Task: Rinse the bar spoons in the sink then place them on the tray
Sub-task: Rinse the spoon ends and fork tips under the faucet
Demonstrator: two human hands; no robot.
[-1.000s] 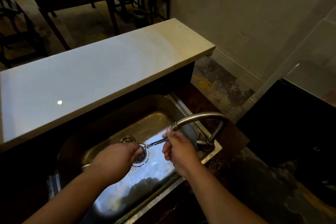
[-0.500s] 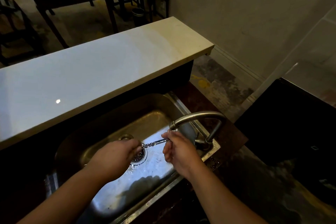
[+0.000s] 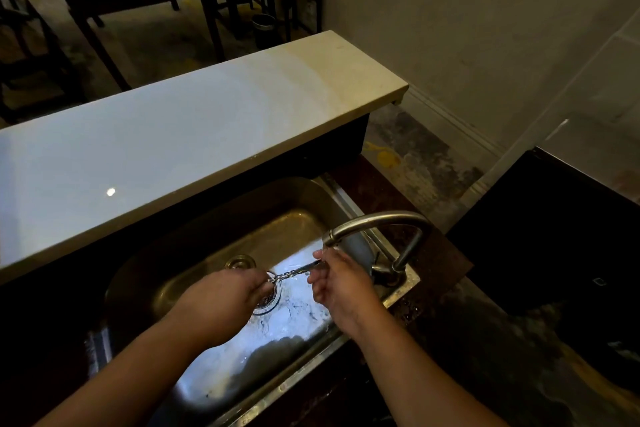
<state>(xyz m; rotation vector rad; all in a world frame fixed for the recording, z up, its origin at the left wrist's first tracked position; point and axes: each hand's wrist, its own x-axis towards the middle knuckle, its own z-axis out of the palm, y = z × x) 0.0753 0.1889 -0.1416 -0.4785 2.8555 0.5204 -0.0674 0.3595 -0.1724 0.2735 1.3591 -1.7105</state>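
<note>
A metal bar spoon point(image 3: 294, 272) with a twisted stem lies level between my two hands, over the steel sink point(image 3: 194, 243) and just below the spout of the curved faucet point(image 3: 377, 220). My left hand point(image 3: 225, 295) grips one end of the stem above the drain point(image 3: 266, 300). My right hand point(image 3: 337, 279) pinches the other end right under the spout. Both ends of the spoon are hidden in my fingers. No tray is in view.
A long pale counter top point(image 3: 180, 135) runs behind the sink, raised above it. A dark worktop point(image 3: 485, 340) lies to the right of the sink, with a black box-like unit point(image 3: 561, 236) beyond it. Dark tables and chairs point(image 3: 145, 0) stand in the far room.
Both hands stay on the spoon under the spout; my grip has shifted only slightly along the stem. The camera has moved a little.
</note>
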